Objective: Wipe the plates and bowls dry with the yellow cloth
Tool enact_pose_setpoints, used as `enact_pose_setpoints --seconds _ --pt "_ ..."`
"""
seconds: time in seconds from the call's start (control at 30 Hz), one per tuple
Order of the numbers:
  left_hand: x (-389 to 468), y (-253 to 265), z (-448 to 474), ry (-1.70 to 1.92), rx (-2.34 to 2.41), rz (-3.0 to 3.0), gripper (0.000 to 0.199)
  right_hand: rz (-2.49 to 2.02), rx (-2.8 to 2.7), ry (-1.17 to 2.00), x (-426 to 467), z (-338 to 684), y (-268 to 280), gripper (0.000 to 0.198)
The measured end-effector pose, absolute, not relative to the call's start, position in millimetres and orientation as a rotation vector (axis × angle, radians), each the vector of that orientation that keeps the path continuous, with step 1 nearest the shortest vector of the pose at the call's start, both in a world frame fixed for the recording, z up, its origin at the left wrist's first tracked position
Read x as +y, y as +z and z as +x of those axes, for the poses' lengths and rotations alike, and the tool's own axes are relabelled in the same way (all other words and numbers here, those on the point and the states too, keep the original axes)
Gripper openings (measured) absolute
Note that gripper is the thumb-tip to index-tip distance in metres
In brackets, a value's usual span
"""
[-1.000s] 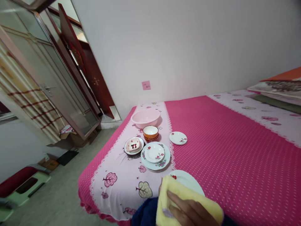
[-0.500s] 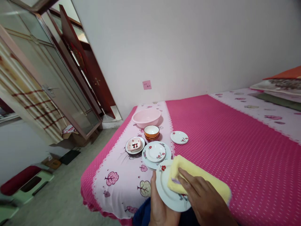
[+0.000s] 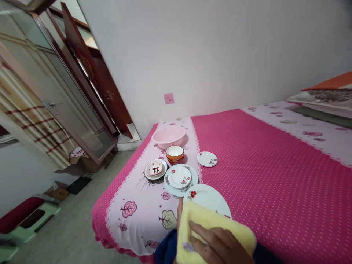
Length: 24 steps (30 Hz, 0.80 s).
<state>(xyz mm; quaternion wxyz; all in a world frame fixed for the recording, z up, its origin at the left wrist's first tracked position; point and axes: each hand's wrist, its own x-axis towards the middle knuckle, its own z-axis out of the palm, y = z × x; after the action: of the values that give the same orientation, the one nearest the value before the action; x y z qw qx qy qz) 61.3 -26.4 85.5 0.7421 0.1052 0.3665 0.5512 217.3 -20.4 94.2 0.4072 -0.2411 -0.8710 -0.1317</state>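
My left hand (image 3: pixel 179 211) holds a white plate with red flowers (image 3: pixel 209 198) from its left side; only a bit of the thumb side shows, the rest is behind the cloth. A folded yellow cloth (image 3: pixel 231 229) lies over the lower part of that plate. My right hand (image 3: pixel 218 244) presses on the cloth with its fingers and grips it. Just beyond the held plate, a small flowered plate (image 3: pixel 179 176) sits on larger flowered plates (image 3: pixel 169 187). To their left, a small pink patterned dish (image 3: pixel 154 168) rests in a stack of dark-rimmed dishes (image 3: pixel 162 172).
Behind the plates stand stacked orange bowls (image 3: pixel 175 156) and a pink basin (image 3: pixel 168 137). Small flowered plates (image 3: pixel 206 159) lie to the right on the pink bedspread (image 3: pixel 264 176). The bed's left edge drops to the floor, where a green stool with a red top (image 3: pixel 20 216) stands.
My right hand and the yellow cloth have moved down and left across the plate, now covering its lower part and most of my left hand. The view has shifted slightly.
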Motion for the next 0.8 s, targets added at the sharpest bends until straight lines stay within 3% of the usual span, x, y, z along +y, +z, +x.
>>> enact_pose_setpoints --seconds 0.1,0.23,0.47,0.8 --pt "-36.0 74.4 73.5 1.353 0.92 0.29 0.025 -0.592 -2.081 -0.302 -16.0 201.5 102.7 0.035" --pt "-26.1 81.5 102.5 1.601 0.839 0.299 0.024 -0.656 -2.081 -0.224 -2.7 193.3 124.1 0.032" --pt "-5.9 116.2 102.2 1.386 0.313 0.092 0.048 -0.871 -2.049 -0.251 29.1 212.1 132.7 0.039" --pt "29.1 141.9 94.2 1.481 0.371 -0.024 0.057 -0.875 -2.037 -0.341 20.1 247.6 116.1 0.041"
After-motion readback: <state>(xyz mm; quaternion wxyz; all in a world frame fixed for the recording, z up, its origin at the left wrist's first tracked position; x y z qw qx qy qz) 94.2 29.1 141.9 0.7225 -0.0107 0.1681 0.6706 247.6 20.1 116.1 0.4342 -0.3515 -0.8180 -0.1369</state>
